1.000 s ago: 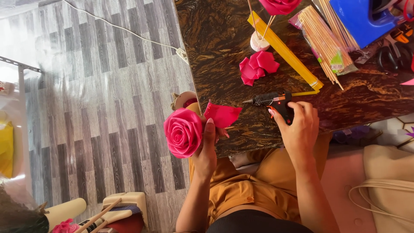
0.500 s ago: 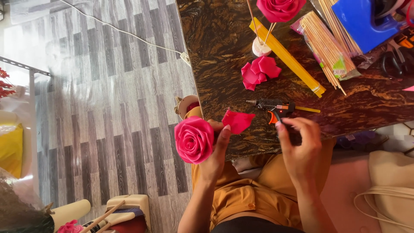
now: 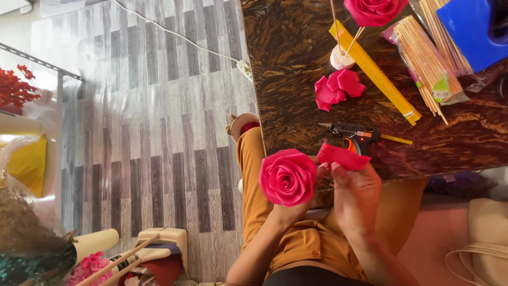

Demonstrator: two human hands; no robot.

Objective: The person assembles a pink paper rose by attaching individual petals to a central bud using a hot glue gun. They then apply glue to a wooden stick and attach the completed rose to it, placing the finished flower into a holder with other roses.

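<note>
Head view, left hand [image 3: 301,204] fingers closed around pink rose [image 3: 287,177], right hand [image 3: 355,193] fingers pinching pink petal [image 3: 343,157] beside it

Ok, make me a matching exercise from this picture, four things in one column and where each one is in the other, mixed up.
Things:
1. pink rose
2. loose pink petal
3. glue gun
4. bundle of wooden sticks

Places:
A. lying on the dark table, just beyond the hands
B. held in the left hand
C. at the table's far side, beside a blue object
D. pinched by the right hand

Pairs: 1-B, 2-D, 3-A, 4-C
</note>
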